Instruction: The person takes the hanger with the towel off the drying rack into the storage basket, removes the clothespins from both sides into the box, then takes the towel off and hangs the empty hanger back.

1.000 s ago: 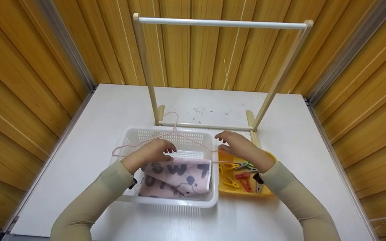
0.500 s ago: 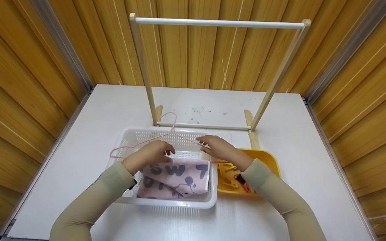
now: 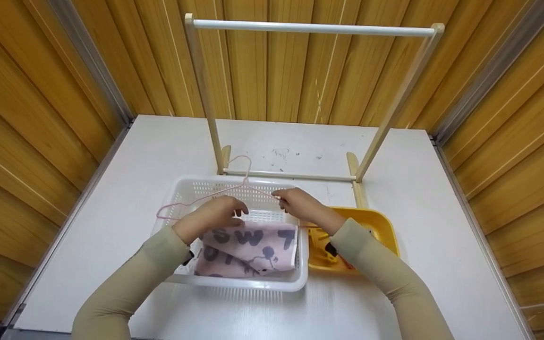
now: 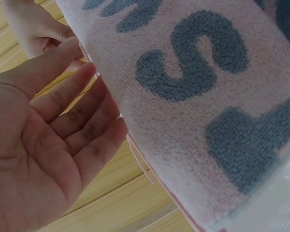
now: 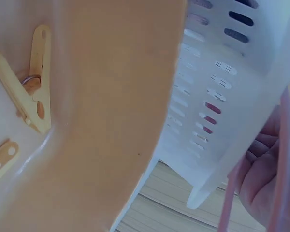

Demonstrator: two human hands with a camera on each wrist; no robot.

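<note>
A pink wire hanger (image 3: 215, 192) leans across a white perforated basket (image 3: 301, 278), its hook toward the rack. A pink towel (image 3: 248, 245) with dark lettering is folded over the hanger's lower bar and hangs into the basket. My left hand (image 3: 217, 213) is at the towel's upper left edge. Its fingers are loosely bent, with a gap between them and the thumb; the left wrist view shows fingertips at the towel's edge (image 4: 208, 145). My right hand (image 3: 298, 204) pinches the hanger's right sloping arm. In the right wrist view that hand (image 5: 268, 179) is partly hidden behind pink wire.
Right of the basket sits a yellow tray (image 3: 385, 226) holding several clothespins (image 5: 38, 82), partly covered by my right arm. Behind stands a wooden rack with a white top bar (image 3: 310, 28). Wood-panelled walls (image 3: 295, 80) surround the white table (image 3: 158, 146).
My right hand has moved left from above the yellow tray to the hanger's right arm and taken hold of it. The left hand and towel have stayed nearly still.
</note>
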